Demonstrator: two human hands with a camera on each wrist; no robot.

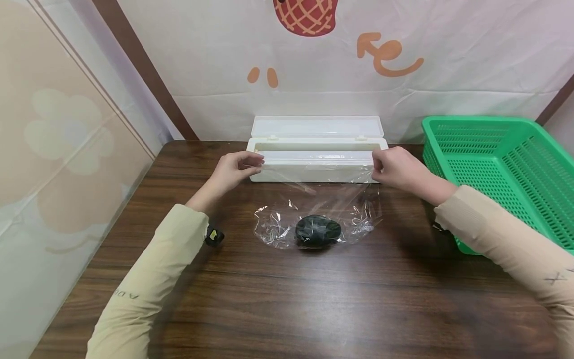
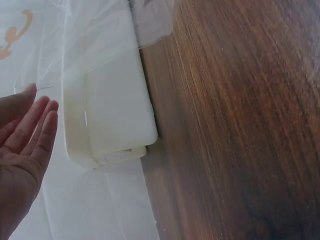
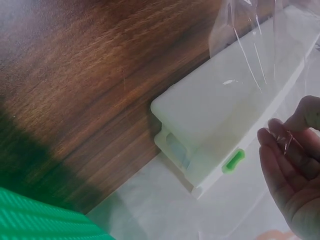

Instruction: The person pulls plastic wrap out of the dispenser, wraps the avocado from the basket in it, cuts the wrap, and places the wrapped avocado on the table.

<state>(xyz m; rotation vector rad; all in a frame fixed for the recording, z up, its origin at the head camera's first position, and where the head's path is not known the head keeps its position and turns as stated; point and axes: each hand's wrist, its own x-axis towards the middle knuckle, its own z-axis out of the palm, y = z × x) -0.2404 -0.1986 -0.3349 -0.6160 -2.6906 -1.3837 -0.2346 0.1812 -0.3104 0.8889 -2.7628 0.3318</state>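
So, head view first: my left hand is left of centre, thumb and fingertips almost closed, pinching the film. My right hand is right of centre, fingers curled, gripping the film at its other side. It droops between them in front of the open white box at upper middle. The dark lump sits on the table just below centre, showing through the film's lower part. Green basket takes up the right side.

Left wrist view: hand's at the left edge, fingers fairly straight, a thin bit of film at the thumb tip. Box is upper middle.

Right wrist view: hand's at the right edge, thumb and fingertips pinching film. Box slants toward upper right, basket pokes into lower left.
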